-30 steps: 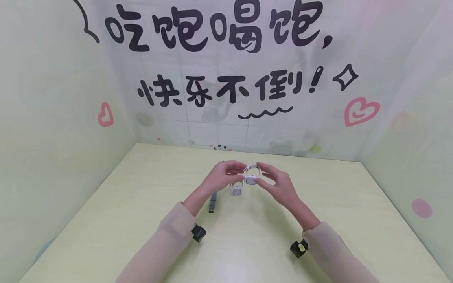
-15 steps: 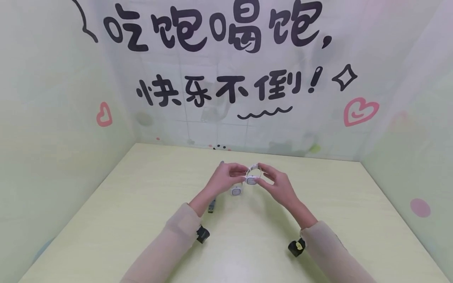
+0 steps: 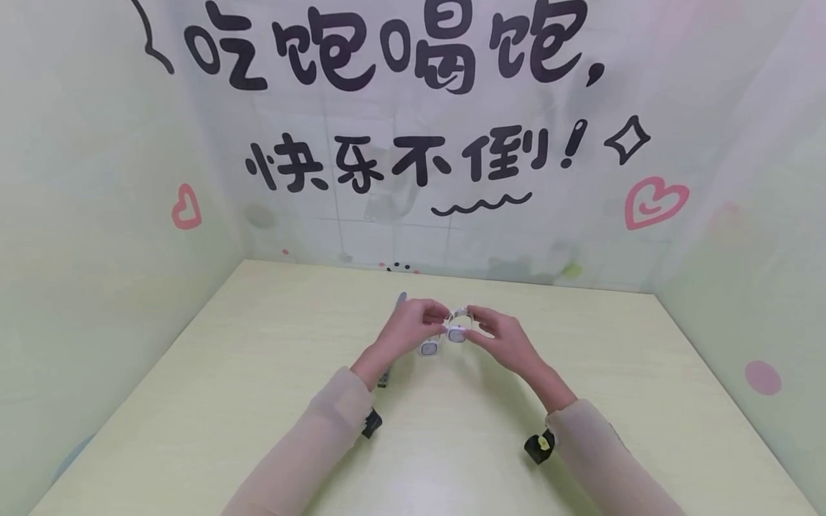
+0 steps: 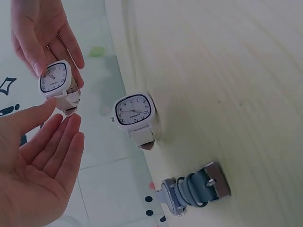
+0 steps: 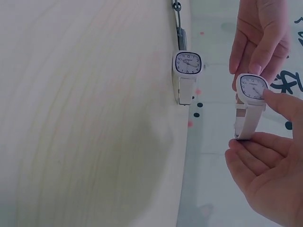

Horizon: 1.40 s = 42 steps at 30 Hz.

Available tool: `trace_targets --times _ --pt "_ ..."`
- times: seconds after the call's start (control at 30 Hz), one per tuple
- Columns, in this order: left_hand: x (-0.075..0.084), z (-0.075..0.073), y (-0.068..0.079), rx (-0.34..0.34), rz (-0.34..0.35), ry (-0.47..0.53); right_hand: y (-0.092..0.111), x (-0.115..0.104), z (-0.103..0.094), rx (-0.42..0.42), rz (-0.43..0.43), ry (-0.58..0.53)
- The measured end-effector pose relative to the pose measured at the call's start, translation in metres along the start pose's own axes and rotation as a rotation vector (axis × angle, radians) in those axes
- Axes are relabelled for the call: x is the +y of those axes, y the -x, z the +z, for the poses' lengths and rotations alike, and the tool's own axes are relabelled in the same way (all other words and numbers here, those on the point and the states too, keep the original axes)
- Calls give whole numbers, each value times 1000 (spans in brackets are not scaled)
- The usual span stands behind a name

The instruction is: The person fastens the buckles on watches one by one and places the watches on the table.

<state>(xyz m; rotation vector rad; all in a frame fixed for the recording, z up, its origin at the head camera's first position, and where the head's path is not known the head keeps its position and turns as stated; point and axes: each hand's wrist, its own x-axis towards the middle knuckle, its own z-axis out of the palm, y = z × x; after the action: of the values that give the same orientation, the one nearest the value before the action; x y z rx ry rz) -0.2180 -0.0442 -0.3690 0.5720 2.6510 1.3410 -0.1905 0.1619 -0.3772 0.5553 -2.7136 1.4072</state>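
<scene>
Both hands (image 5: 278,177) hold white watch (image 5: 253,109); second white watch (image 5: 188,70) rests on table (image 5: 90,123).

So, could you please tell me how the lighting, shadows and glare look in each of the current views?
Head view: pale glare on the table at the bottom edge, a soft shadow below the right hand, the held white watch too small to read; left wrist view: dimmer and greyer; right wrist view: likewise dim, with a broad, soft-edged shadow on the table.

Behind the pale table (image 3: 619,351), a backdrop (image 3: 290,233) bears black lettering (image 3: 422,163).
</scene>
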Motion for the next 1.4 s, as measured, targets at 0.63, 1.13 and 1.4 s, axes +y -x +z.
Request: trace_targets --times 0.63,1.13,1.4 --pt "0 9 -8 -78 -26 -327 -4 12 5 -104 58 82" --pt "-2 17 -18 -164 -44 -457 -6 19 7 -191 103 149" --pt "0 20 -20 -174 -34 -490 -7 20 7 -209 116 179"
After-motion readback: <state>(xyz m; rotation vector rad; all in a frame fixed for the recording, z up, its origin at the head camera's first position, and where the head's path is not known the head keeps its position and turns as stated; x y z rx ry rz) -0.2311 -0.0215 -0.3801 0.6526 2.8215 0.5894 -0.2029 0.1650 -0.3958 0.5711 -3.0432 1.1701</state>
